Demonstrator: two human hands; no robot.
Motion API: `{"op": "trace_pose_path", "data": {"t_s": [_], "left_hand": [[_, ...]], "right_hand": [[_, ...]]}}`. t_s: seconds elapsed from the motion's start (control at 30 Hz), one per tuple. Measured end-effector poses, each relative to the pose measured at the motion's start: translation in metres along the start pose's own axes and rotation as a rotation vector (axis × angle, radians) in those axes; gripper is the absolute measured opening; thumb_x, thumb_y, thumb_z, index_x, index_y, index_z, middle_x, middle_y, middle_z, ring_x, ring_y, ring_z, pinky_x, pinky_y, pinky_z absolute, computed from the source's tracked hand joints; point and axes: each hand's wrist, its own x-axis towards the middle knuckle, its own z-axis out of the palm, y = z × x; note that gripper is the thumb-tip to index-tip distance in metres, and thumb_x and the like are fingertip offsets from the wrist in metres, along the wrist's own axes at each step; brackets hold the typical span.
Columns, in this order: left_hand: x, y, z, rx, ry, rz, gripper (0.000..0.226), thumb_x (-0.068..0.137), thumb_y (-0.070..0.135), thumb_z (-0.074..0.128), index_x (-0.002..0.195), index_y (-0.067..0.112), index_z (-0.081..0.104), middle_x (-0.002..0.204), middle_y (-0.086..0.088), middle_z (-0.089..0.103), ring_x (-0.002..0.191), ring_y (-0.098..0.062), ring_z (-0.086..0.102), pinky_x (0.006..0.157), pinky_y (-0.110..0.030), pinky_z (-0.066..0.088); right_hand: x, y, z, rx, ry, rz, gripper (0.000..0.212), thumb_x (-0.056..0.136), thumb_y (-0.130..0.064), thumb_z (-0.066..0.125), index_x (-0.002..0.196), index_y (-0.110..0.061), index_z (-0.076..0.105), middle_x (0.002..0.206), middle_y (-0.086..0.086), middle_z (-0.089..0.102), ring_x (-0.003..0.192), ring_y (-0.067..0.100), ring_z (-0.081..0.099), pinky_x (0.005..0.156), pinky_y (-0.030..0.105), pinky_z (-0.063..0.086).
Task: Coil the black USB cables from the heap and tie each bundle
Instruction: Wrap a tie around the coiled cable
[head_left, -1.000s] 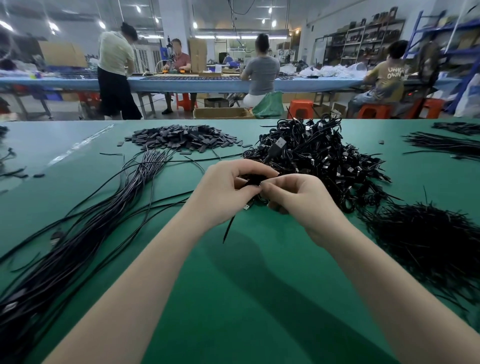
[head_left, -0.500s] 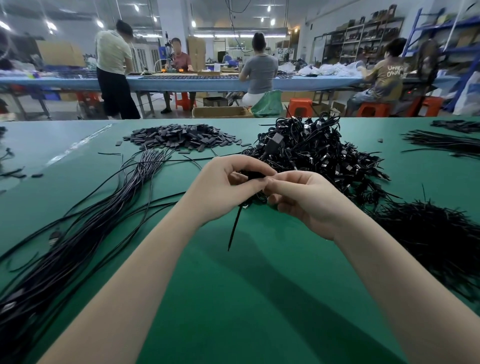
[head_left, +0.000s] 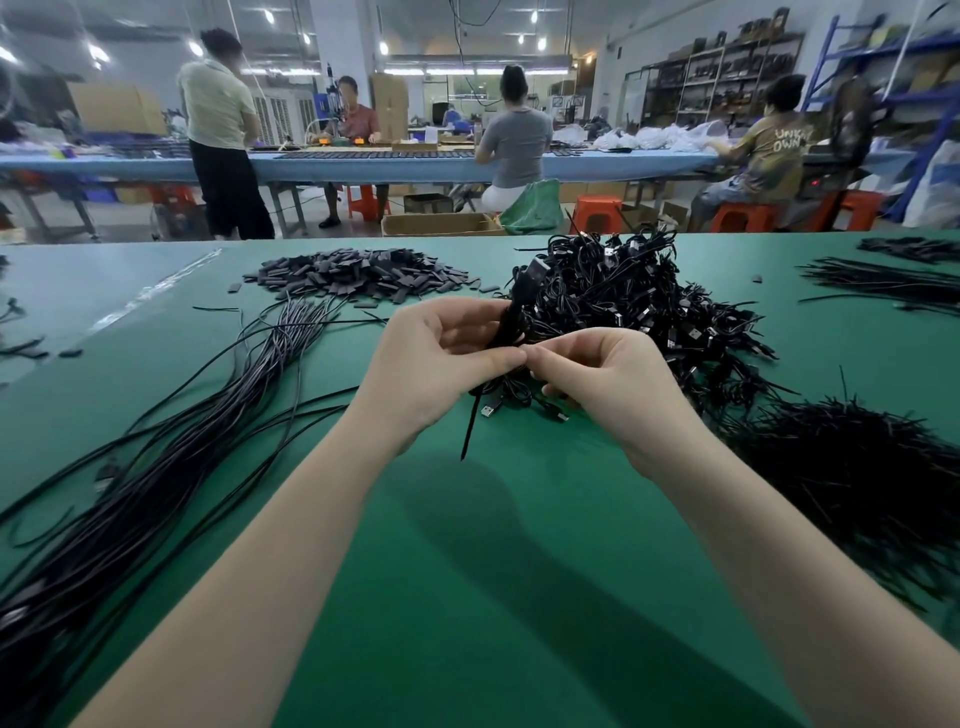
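Head view: left hand (head_left: 436, 364) and right hand (head_left: 602, 384) meet fingertip to fingertip, both pinching a coiled cable bundle (head_left: 511, 332) above the green table (head_left: 493, 571), tie tail (head_left: 469, 431) hanging down, loose cables (head_left: 156, 441) left, finished bundles heap (head_left: 623, 301) just beyond.

A small coiled black cable bundle (head_left: 511, 343) sits pinched above the mat — tie tail (head_left: 469, 431) dangling — plugs poking below.
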Motion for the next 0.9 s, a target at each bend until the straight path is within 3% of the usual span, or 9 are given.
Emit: {"op": "trace_pose_path", "data": {"t_s": [0.17, 0.3, 0.4, 0.63, 0.77, 0.9], "left_hand": [[0.000, 0.003, -0.001, 0.019, 0.037, 0.063, 0.044, 0.067, 0.002, 0.084, 0.092, 0.034, 0.069, 0.086, 0.018, 0.074, 0.085, -0.002, 0.070, 0.075, -0.012, 0.052], [-0.001, 0.007, 0.004, 0.035, 0.042, 0.118, 0.044, 0.068, -0.004, 0.081, 0.091, 0.031, 0.068, 0.082, 0.023, 0.072, 0.083, 0.001, 0.070, 0.076, -0.010, 0.051], [-0.002, 0.006, 0.005, 0.037, 0.031, 0.151, 0.042, 0.070, -0.006, 0.080, 0.092, 0.028, 0.070, 0.084, 0.020, 0.073, 0.085, -0.004, 0.071, 0.078, -0.013, 0.052], [-0.002, 0.007, 0.001, -0.018, -0.057, 0.125, 0.037, 0.067, -0.005, 0.080, 0.090, 0.023, 0.071, 0.085, 0.012, 0.075, 0.083, -0.009, 0.072, 0.076, -0.018, 0.055], [-0.004, 0.009, -0.001, -0.064, -0.119, 0.094, 0.029, 0.062, 0.011, 0.081, 0.087, 0.022, 0.072, 0.085, 0.009, 0.076, 0.081, -0.009, 0.073, 0.074, -0.017, 0.055], [-0.004, 0.008, 0.002, -0.049, -0.072, 0.102, 0.029, 0.063, 0.013, 0.082, 0.089, 0.022, 0.071, 0.085, 0.009, 0.076, 0.081, -0.009, 0.072, 0.075, -0.018, 0.054]], "right_hand": [[-0.001, -0.007, -0.001, 0.082, -0.027, 0.070, 0.019, 0.085, -0.029, 0.070, 0.075, -0.014, 0.074, 0.070, 0.001, 0.072, 0.057, 0.005, 0.061, 0.051, 0.018, 0.043], [-0.002, -0.011, -0.003, 0.210, -0.087, 0.239, 0.023, 0.084, -0.031, 0.071, 0.064, -0.018, 0.073, 0.069, -0.002, 0.072, 0.055, 0.006, 0.063, 0.052, 0.019, 0.044], [-0.003, -0.011, -0.002, 0.254, -0.127, 0.314, 0.020, 0.084, -0.030, 0.069, 0.069, -0.018, 0.070, 0.068, -0.004, 0.071, 0.054, 0.005, 0.063, 0.048, 0.016, 0.044], [-0.001, -0.008, -0.007, 0.299, -0.189, 0.319, 0.013, 0.082, -0.022, 0.071, 0.069, -0.020, 0.072, 0.068, -0.006, 0.069, 0.056, 0.005, 0.059, 0.052, 0.016, 0.044], [0.001, -0.003, -0.008, 0.345, -0.248, 0.357, 0.002, 0.077, -0.018, 0.072, 0.075, -0.017, 0.072, 0.064, -0.005, 0.066, 0.055, 0.005, 0.056, 0.048, 0.014, 0.043], [0.001, -0.001, -0.008, 0.424, -0.292, 0.349, 0.008, 0.065, -0.024, 0.073, 0.069, -0.017, 0.075, 0.064, -0.005, 0.065, 0.054, 0.005, 0.054, 0.048, 0.014, 0.043]]}}
